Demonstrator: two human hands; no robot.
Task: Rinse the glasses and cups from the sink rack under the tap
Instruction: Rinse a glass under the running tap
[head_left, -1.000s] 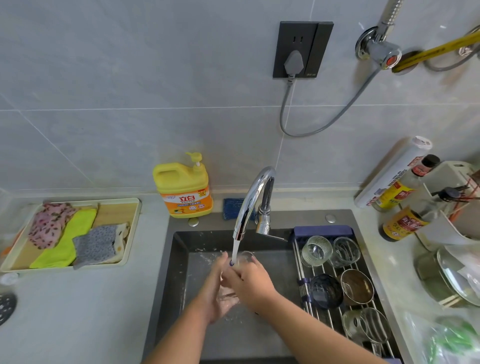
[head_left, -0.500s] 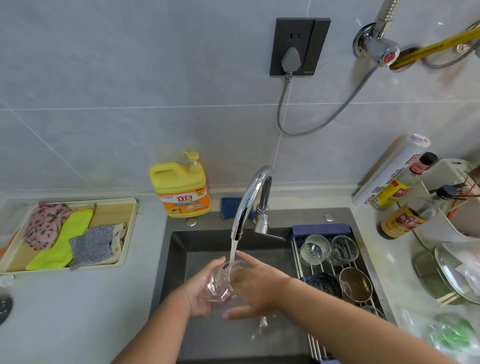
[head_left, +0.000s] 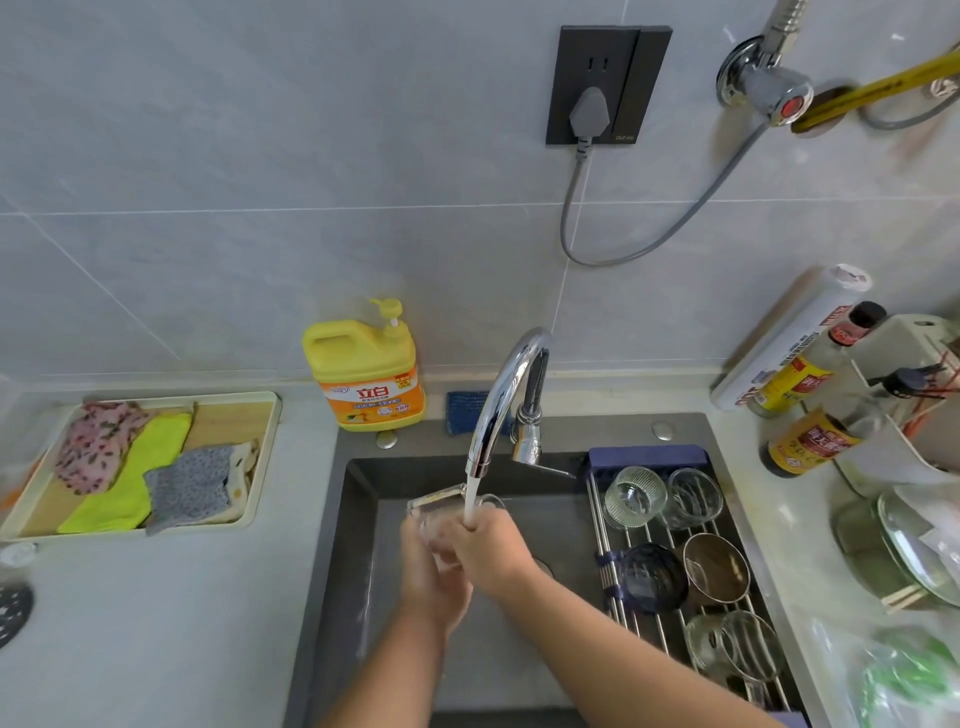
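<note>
**Sink (head_left: 363, 525) under a running tap (head_left: 506, 395): clear glass (head_left: 439, 503) held in the stream**

Grey tiled wall stands behind a pale counter (head_left: 156, 623), with the dark sink set into it. Water falls from the curved chrome tap in a white stream and lands where the two bare hands meet over the basin.

The left grip (head_left: 431, 577) holds the clear glass from below, its fingers curled round the lower part. The glass is tilted, and one end juts out above the hand to the left of the stream. The right grip (head_left: 491, 545) lies across the glass from the right and overlaps the left hand, with the water striking its knuckles. Its fingers are hidden on the far side, so I cannot tell whether they clasp the glass or only press on it.

To the right, the sink rack (head_left: 670, 631) spans the basin and carries:
- a ribbed glass (head_left: 635, 496) and a plain glass (head_left: 694, 498) at the back
- a dark glass cup (head_left: 652, 577) and a brown metal cup (head_left: 717, 569) in the middle
- a clear mug (head_left: 737, 652) on its side nearest the person

All of these sit well apart from both hands. A yellow detergent bottle (head_left: 366, 379) stands behind the sink.
</note>
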